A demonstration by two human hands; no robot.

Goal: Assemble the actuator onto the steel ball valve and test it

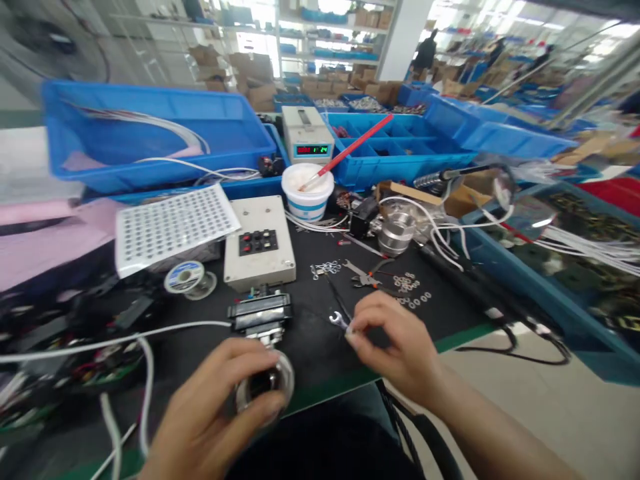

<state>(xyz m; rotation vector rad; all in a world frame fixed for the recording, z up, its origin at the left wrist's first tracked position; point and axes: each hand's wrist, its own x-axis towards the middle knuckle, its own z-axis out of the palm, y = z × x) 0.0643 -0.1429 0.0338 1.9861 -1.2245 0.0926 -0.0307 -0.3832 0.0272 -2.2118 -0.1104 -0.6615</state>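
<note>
My left hand [215, 400] is closed around the rim of a round, shiny metal housing [286, 377] with a dark inside, at the table's front edge. Thumb and fingertips of my right hand [395, 347] are pinched together; whatever is between them is too small to make out. Right at those fingertips shows the open jaw of a small wrench [336, 320], and whether I touch it I cannot tell. Just beyond my left hand sits a black and silver clamp-like device [261, 313]. Pliers [365, 275], loose metal rings [406, 283] and small wire-like clips [327, 268] lie past my right hand.
A grey switch box [260, 267], a solder spool [185, 277] and a sheet of round stickers [175, 227] are at left. Behind stand a white tub [307, 207] with a red brush [350, 150], a display unit [307, 133] and blue bins [160, 147]. A metal cylinder [396, 235] sits right.
</note>
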